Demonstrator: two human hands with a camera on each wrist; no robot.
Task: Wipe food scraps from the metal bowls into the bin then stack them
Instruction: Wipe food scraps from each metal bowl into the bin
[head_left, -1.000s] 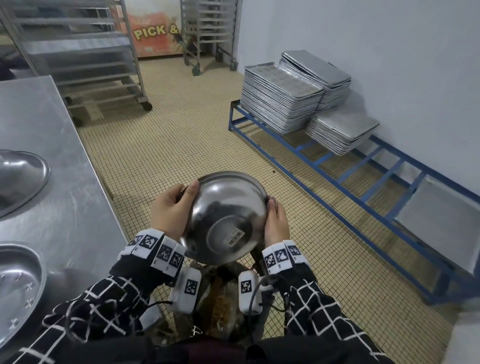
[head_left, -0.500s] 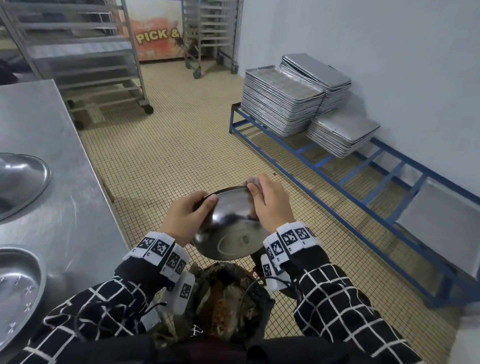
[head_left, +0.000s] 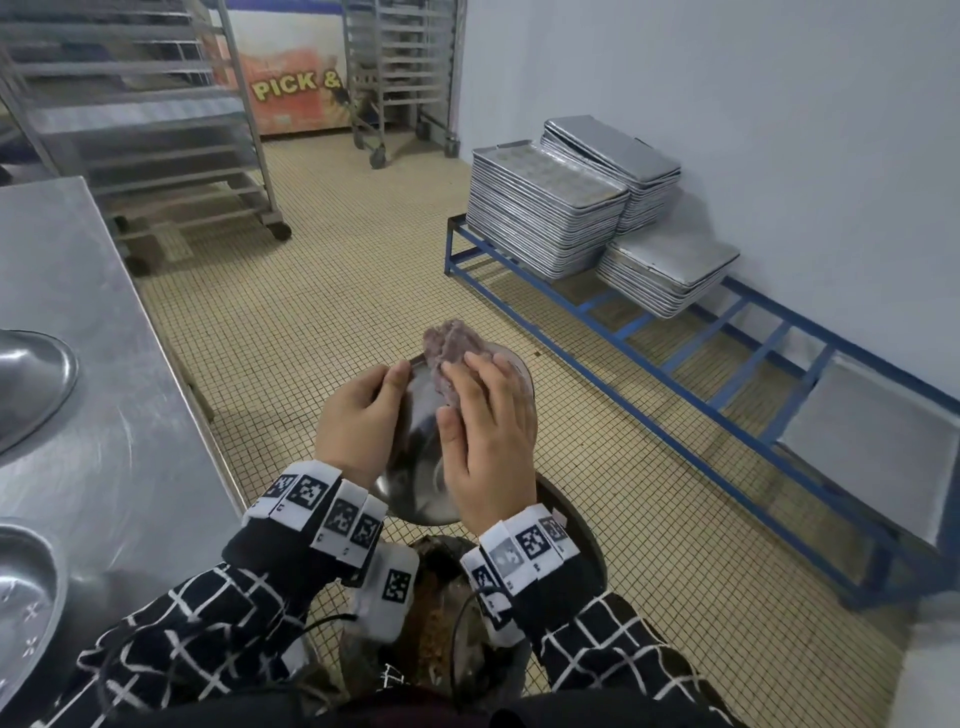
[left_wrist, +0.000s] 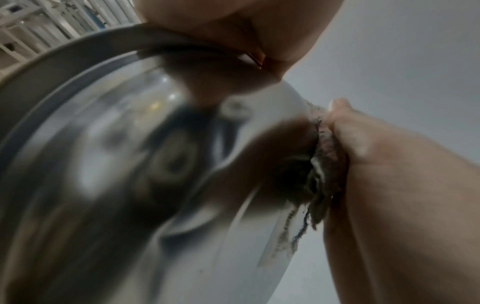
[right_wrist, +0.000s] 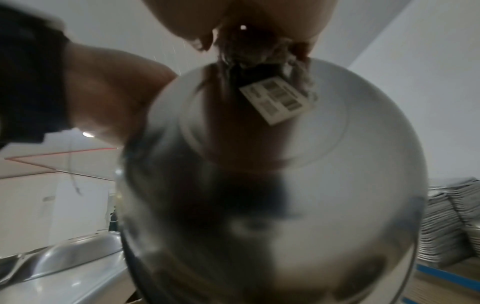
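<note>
Hands meet over the bin (head_left: 582, 525), which stands on the tiled floor (head_left: 332, 322) right against the person's legs, with brown food scraps showing inside it. The left hand (head_left: 358, 415) clamps its grip on the rim of a metal bowl (head_left: 415, 467), fingers curled over the edge, and holds the bowl tilted above the bin with its underside turned up toward the head camera. The right hand (head_left: 493, 441) lies on that underside and presses a crumpled greyish-purple cloth (head_left: 447, 348) against the metal; its fingers look fairly flat over the cloth, and the right wrist view shows the cloth bunched under the palm, so I cannot tell whether this grip is closed on the cloth or only pushing it. In that same view a white barcode sticker (right_wrist: 278, 100) sits on the flat base of the bowl, just beside the cloth. The left wrist view shows the frayed cloth edge wedged between the right hand and the bowl's curved wall.

To the left, two more metal bowls (head_left: 26, 384) rest on the steel tabletop (head_left: 104, 415). Along the right wall, stacks of metal trays (head_left: 545, 218) sit on a low blue rack (head_left: 675, 353), and wheeled tray racks (head_left: 156, 130) stand farther back.
</note>
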